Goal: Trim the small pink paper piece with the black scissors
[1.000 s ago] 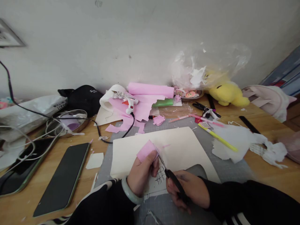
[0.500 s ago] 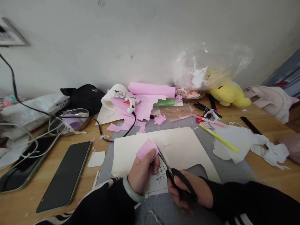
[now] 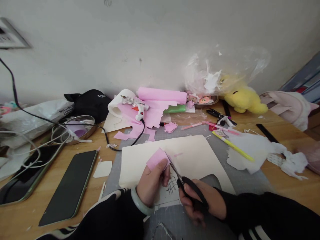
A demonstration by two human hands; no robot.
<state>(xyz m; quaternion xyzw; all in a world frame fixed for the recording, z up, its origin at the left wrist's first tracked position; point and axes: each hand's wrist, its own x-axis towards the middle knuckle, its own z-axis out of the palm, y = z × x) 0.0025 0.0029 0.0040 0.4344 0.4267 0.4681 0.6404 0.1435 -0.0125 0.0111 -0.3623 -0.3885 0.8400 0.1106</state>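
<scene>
Left hand (image 3: 152,182) pinches the pink paper piece (image 3: 157,158) exactly as half a second ago. Right hand (image 3: 200,202) grips the black scissors (image 3: 186,186), blades marginally more closed against the paper edge, so the cut advances slightly.

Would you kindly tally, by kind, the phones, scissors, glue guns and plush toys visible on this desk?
Phones: 2, one dark phone lying face up and one at the left edge under white cables.
Scissors: 1, the black-handled pair in the right hand, blades at the pink paper held by the left hand.
Glue guns: 1, white.
Plush toys: 1, yellow.
Total: 5.
</scene>
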